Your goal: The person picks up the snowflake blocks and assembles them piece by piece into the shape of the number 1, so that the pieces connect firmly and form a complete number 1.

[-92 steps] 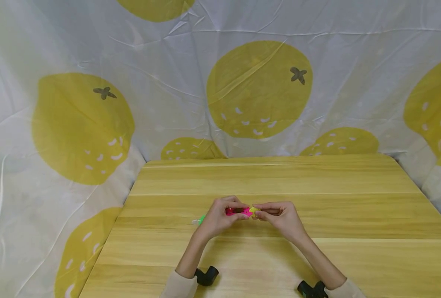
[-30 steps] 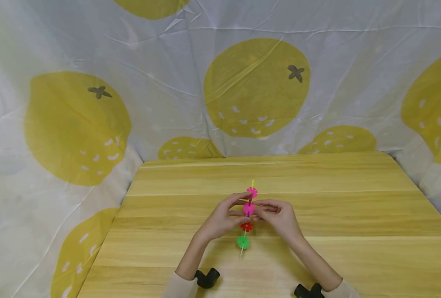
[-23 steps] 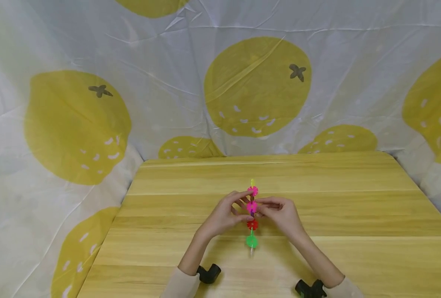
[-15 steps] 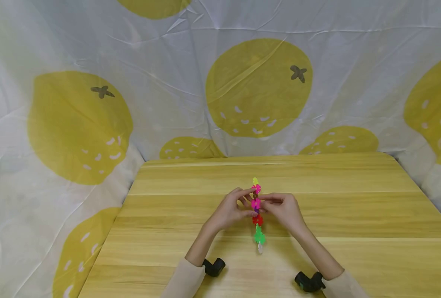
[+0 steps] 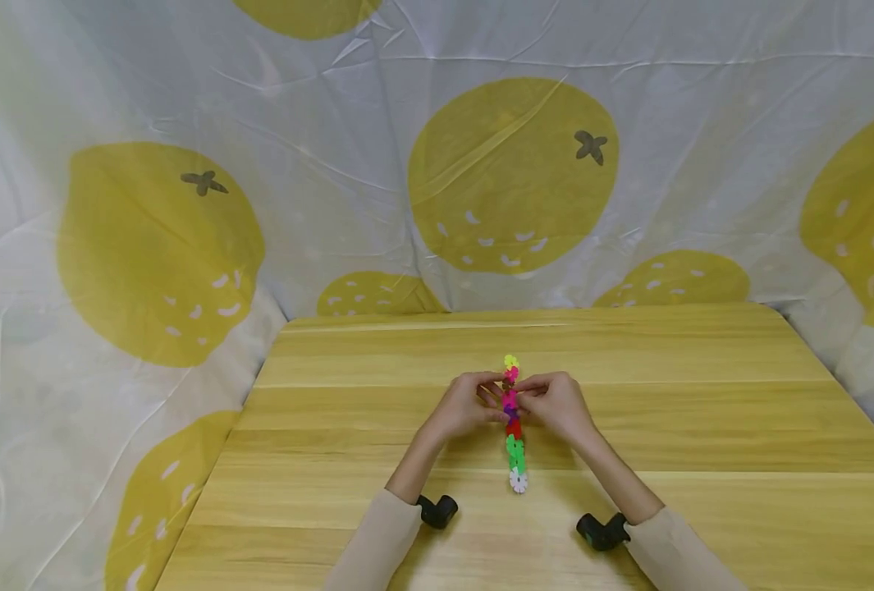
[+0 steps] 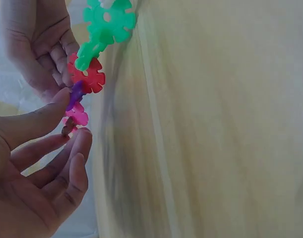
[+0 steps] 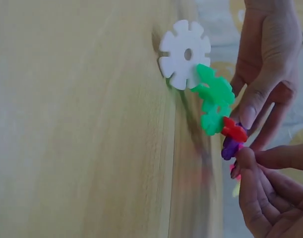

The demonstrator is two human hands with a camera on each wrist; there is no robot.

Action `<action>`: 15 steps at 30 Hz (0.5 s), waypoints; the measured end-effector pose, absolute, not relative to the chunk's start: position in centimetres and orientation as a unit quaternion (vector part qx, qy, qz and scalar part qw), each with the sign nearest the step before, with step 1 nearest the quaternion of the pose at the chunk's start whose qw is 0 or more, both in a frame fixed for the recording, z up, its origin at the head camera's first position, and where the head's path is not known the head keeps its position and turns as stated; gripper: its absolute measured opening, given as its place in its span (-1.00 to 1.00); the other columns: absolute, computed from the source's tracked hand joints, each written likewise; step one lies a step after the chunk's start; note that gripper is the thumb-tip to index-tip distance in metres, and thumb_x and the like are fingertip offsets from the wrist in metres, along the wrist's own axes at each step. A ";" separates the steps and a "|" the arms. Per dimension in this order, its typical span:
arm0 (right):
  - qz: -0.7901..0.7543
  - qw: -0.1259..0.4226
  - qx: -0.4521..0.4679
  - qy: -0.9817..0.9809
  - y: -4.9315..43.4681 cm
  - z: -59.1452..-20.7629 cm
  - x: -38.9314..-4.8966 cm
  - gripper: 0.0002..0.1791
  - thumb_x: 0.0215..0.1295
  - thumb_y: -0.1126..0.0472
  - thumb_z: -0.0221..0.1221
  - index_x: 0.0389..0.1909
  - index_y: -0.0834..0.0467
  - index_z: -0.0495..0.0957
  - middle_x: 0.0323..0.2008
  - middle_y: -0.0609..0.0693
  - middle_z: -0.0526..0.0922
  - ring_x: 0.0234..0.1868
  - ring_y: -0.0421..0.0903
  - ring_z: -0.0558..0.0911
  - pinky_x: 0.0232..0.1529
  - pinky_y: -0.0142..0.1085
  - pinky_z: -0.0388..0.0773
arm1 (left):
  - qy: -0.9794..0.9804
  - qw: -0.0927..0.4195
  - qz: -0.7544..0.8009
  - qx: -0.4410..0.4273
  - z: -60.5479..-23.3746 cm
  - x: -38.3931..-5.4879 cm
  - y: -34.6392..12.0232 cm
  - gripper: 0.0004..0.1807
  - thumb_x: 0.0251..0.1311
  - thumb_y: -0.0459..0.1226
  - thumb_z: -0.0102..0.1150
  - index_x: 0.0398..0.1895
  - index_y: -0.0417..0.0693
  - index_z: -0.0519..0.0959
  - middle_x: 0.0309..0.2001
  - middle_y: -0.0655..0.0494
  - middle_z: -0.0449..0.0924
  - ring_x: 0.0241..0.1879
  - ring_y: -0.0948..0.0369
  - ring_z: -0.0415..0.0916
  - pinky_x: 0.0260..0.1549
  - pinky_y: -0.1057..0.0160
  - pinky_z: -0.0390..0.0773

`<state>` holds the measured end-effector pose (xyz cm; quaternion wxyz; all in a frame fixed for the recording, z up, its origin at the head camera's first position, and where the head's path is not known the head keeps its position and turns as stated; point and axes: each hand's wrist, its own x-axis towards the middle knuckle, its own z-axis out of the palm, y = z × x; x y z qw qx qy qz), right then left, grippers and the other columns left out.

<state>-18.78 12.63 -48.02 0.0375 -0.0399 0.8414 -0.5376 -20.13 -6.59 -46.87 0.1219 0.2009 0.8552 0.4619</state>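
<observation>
A chain of slotted snowflake discs runs away from me between both hands. Its near end is a white disc, followed by green discs, a red disc, a purple disc and a pink disc. A brown disc, another pink one and a yellow disc form the far end. My left hand holds the chain from the left, thumb at the purple disc and fingertips farther up. From the right, my right hand pinches the middle near the pink disc, which its fingers partly cover.
The wooden table lies beneath the chain. A lemon-print cloth hangs behind it and along the left side. Black wrist devices are strapped near both sleeves.
The chain, earlier held crosswise with my right hand at its yellow end, now points away from me. Lately it has rolled, so the white disc shows its face. The right hand now pinches the middle.
</observation>
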 end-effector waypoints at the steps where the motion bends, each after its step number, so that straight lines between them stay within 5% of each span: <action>1: -0.530 0.037 -0.041 0.846 12.6 -48.1 -18.9 -0.85 0.28 0.42 0.29 -0.20 0.34 0.78 -0.34 0.21 0.82 -0.40 -0.04 0.80 -0.43 -0.42 0.65 | 0.857 0.125 0.459 0.197 -47.0 -20.2 -6.5 -0.35 0.08 -0.44 0.53 0.30 -0.26 0.57 -0.09 -0.14 0.75 -0.19 0.07 0.70 -0.24 0.38 0.66; 8: -0.500 0.052 -0.048 0.863 12.3 -48.7 -19.2 -0.89 0.24 0.43 0.31 -0.25 0.33 0.77 -0.43 0.13 0.81 -0.46 -0.11 0.75 -0.49 -0.46 0.53 | 0.859 0.151 0.461 0.166 -47.5 -20.5 -6.4 -0.39 0.02 -0.45 0.57 0.21 -0.32 0.60 -0.15 -0.24 0.69 -0.36 0.19 0.57 -0.39 0.41 0.57; 15: -0.510 0.079 -0.055 0.855 13.1 -48.5 -19.2 -0.83 0.36 0.35 0.28 -0.10 0.31 0.74 -0.37 0.15 0.81 -0.45 -0.06 0.77 -0.41 -0.39 0.57 | 0.858 0.166 0.455 0.172 -47.5 -20.6 -7.3 -0.37 0.13 -0.37 0.53 0.29 -0.29 0.55 -0.08 -0.21 0.66 -0.27 0.18 0.61 -0.25 0.34 0.65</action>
